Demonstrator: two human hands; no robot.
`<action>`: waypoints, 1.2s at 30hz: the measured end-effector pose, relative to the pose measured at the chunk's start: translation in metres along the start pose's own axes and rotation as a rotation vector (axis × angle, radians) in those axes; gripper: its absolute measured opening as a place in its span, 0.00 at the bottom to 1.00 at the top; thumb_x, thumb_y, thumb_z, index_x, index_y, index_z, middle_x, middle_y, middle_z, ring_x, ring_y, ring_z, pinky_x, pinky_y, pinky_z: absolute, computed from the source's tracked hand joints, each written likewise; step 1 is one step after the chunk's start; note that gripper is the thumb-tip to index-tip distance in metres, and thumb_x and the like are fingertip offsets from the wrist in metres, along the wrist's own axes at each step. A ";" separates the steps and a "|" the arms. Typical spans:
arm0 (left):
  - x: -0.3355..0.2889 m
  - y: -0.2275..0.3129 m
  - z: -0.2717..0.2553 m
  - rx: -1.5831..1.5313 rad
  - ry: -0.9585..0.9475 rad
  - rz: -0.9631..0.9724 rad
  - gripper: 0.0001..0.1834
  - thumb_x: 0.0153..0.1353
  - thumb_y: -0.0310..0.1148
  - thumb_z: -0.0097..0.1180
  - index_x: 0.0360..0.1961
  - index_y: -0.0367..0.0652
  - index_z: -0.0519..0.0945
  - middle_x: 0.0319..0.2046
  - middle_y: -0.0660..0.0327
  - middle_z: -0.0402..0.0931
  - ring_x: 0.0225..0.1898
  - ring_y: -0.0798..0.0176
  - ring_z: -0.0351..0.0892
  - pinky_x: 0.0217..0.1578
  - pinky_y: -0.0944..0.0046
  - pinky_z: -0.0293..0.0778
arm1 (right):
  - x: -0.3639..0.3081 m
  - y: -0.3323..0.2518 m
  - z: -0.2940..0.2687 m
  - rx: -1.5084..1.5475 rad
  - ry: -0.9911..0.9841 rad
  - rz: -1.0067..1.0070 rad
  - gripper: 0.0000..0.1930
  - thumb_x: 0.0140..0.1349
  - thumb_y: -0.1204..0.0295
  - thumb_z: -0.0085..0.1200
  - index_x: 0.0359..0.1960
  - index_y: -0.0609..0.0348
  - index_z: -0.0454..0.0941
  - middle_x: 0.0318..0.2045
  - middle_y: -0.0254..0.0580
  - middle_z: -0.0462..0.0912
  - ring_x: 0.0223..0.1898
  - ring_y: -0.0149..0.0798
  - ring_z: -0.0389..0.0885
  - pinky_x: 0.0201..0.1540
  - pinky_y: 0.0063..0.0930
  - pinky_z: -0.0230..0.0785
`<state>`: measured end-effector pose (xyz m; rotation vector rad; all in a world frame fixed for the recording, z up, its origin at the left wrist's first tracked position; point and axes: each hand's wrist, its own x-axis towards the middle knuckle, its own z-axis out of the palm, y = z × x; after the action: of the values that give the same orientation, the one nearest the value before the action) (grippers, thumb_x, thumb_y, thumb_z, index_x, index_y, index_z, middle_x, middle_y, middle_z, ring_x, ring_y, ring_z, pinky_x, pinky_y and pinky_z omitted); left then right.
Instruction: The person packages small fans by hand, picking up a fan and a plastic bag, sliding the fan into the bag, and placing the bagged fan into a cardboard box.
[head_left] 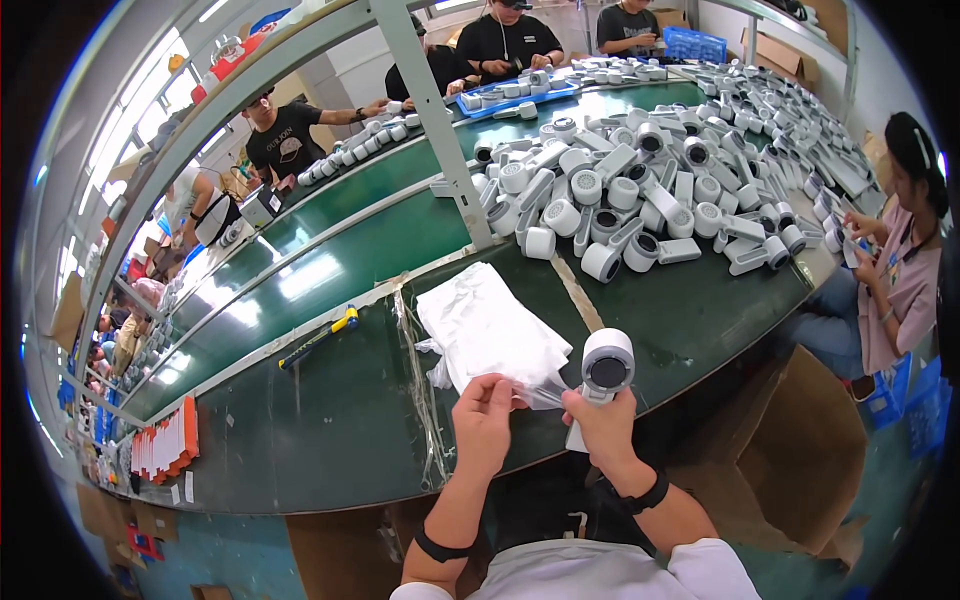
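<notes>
Right beside the white bag stack (495, 325), by the near edge of the table (300, 420), the right hand (608, 432) grips a white round-headed device (608, 342) and the left hand (483, 425) pinches a clear plastic bag (541, 393), with bare tabletop stretching left of the stack.

Pale lettering (284, 143) above pale graphic (291, 155), on black T-shirt (283, 127) of co-worker (290, 135) at left.
</notes>
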<state>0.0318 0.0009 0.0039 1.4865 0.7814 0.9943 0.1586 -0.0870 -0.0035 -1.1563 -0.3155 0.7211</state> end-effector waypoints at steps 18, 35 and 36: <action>0.004 0.004 0.017 -0.050 -0.008 -0.134 0.11 0.66 0.31 0.60 0.43 0.33 0.82 0.28 0.69 0.78 0.28 0.80 0.71 0.28 0.76 0.66 | -0.010 -0.021 -0.078 -0.261 -0.432 -0.106 0.35 0.55 0.82 0.62 0.63 0.59 0.58 0.39 0.41 0.79 0.33 0.31 0.81 0.35 0.25 0.76; 0.005 0.024 0.004 0.329 -0.227 0.242 0.07 0.63 0.28 0.61 0.40 0.36 0.84 0.33 0.59 0.80 0.29 0.68 0.78 0.29 0.69 0.72 | 0.012 -0.047 -0.050 -0.909 -0.755 0.196 0.29 0.63 0.66 0.59 0.63 0.56 0.64 0.27 0.40 0.82 0.21 0.33 0.81 0.28 0.27 0.73; 0.004 0.025 0.003 0.343 -0.214 0.254 0.06 0.62 0.26 0.61 0.38 0.36 0.84 0.34 0.59 0.80 0.32 0.67 0.80 0.30 0.68 0.73 | 0.010 -0.040 -0.050 -0.909 -0.759 0.196 0.29 0.63 0.66 0.59 0.63 0.56 0.64 0.27 0.40 0.82 0.21 0.33 0.81 0.28 0.27 0.73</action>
<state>0.0347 -0.0009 0.0294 1.9914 0.6397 0.8960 0.2092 -0.1246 0.0119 -1.7373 -1.2759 1.2407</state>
